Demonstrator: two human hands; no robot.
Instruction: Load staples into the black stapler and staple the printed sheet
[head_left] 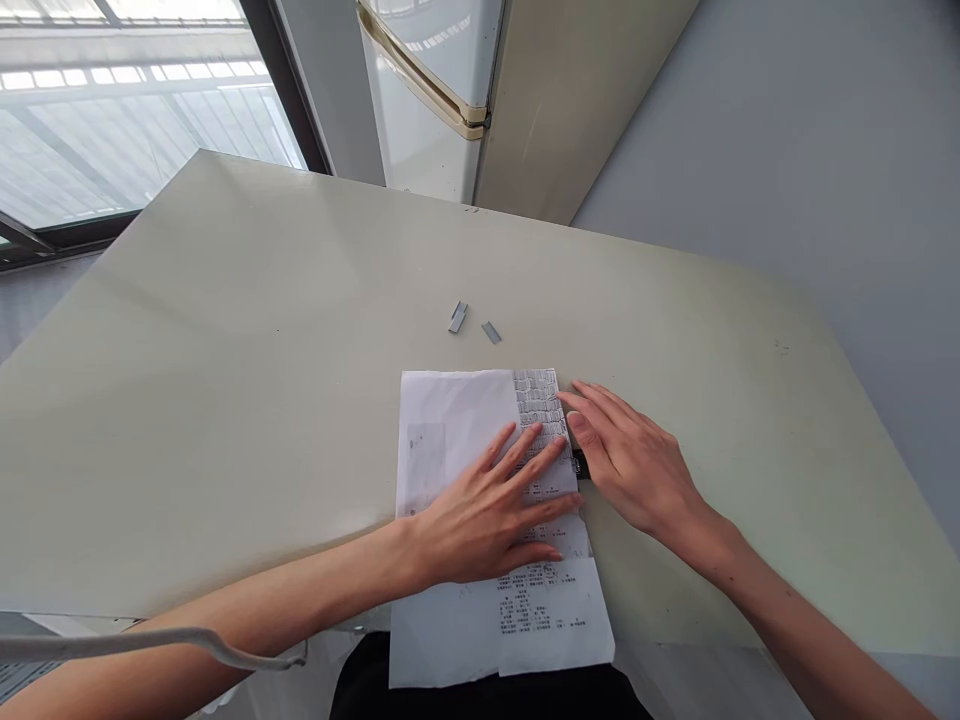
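My left hand lies flat with fingers spread on a stack of printed paper sheets. The sheets carry dense lines of print on their right side, and their lower end hangs past the table's near edge. Beside the right edge of the sheets is my right hand, its fingers stretched out close together and the fingertips at the paper's edge. A small black object shows between the sheets and my right palm. Most of it is hidden under the hand, so I cannot tell its kind.
Beyond the paper, two small grey metal strips resembling staple strips lie together, with another strip beside them. The pale table reaches a window at left, a white fridge and a wall. A pale cable crosses at lower left.
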